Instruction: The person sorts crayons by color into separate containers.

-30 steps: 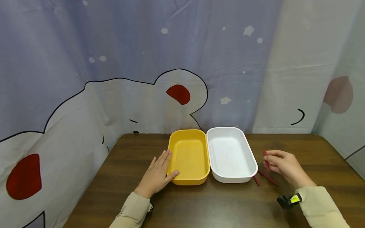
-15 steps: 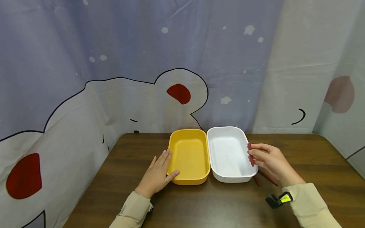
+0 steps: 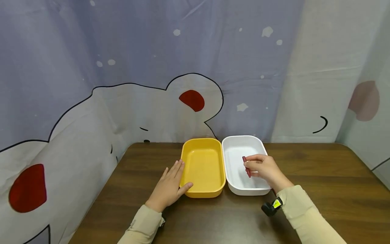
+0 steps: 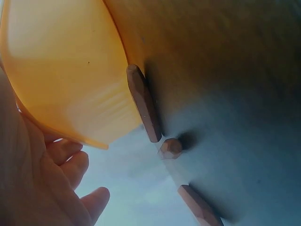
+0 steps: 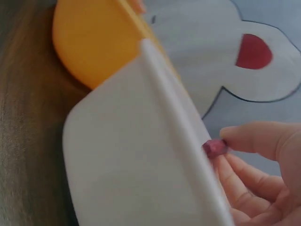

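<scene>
A yellow tray (image 3: 202,189) and a white tray (image 3: 243,138) stand side by side at the back of a brown table (image 3: 213,217). My left hand (image 3: 169,185) lies flat against the yellow tray's left wall, fingers straight, thumb on its near rim. Above the inside of the white tray, my right hand (image 3: 262,168) pinches a short dark red stick (image 3: 246,166) between thumb and fingers. The right wrist view shows the stick's end (image 5: 214,148) behind the white tray's wall (image 5: 141,165). In the left wrist view, reddish-brown sticks (image 4: 143,103) lie on the table past the yellow tray (image 4: 61,70).
A printed curtain (image 3: 152,84) hangs close behind the table and round its left side. A small black device with a yellow label (image 3: 272,206) sits at my right wrist. Bare tabletop stretches to the right of the white tray and along the front.
My right hand has carried the red stick leftward, from the table right of the white tray to above its inside. The left hand and both trays have stayed put.
</scene>
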Demonstrator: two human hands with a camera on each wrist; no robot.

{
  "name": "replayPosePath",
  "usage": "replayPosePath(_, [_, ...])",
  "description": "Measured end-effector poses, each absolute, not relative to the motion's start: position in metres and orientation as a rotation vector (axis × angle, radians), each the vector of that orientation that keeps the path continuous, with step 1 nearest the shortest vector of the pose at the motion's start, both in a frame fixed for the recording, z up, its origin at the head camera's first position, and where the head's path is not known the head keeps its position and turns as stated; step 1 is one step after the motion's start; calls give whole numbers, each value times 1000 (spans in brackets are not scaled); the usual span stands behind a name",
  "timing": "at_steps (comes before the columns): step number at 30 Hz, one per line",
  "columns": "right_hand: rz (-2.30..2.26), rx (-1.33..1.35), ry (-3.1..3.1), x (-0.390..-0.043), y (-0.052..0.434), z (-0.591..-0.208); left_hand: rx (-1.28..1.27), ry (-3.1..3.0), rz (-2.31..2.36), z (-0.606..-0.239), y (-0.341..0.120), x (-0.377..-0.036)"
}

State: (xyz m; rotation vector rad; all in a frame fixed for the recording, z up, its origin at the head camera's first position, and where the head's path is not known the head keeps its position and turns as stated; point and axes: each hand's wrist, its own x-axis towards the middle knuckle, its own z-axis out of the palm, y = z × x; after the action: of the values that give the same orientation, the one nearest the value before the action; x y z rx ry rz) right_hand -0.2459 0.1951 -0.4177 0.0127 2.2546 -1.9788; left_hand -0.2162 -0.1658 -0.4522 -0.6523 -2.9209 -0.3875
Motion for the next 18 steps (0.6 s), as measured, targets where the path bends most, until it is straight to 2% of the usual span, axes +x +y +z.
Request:
replayPosePath(10, [-1633, 26, 2508, -259, 165, -434, -652, -2903, -386, -453, -166, -217])
replayPosePath(18, [-1613, 68, 2510, -257, 158, -437, -653, -2905, -386, -454, -167, -217])
